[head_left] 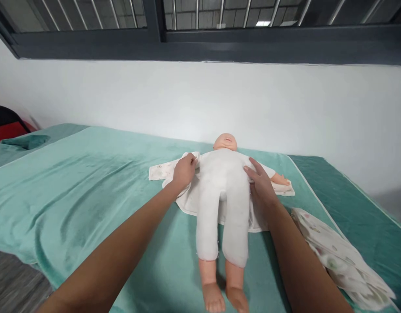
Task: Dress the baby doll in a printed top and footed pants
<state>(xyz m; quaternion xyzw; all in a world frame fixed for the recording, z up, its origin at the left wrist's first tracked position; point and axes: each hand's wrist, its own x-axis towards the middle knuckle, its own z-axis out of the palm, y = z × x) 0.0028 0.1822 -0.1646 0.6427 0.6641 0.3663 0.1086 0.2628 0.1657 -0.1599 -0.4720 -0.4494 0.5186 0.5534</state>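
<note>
A baby doll (pixel 222 195) with a white cloth body lies on its back on a teal blanket (pixel 89 191), head toward the wall. An open white printed garment (pixel 187 202) is spread under it. My left hand (pixel 184 170) is closed on the garment's edge at the doll's shoulder, where the doll's arm is hidden. My right hand (pixel 261 184) lies flat with fingers stretched against the doll's other side, on the garment. The doll's bare hand (pixel 281 179) sticks out past my right hand.
A second folded printed cloth (pixel 337 256) lies on the blanket at the right near the bed's edge. A white wall runs behind the bed, with a dark window frame above. A dark and red object (pixel 6 126) stands at far left.
</note>
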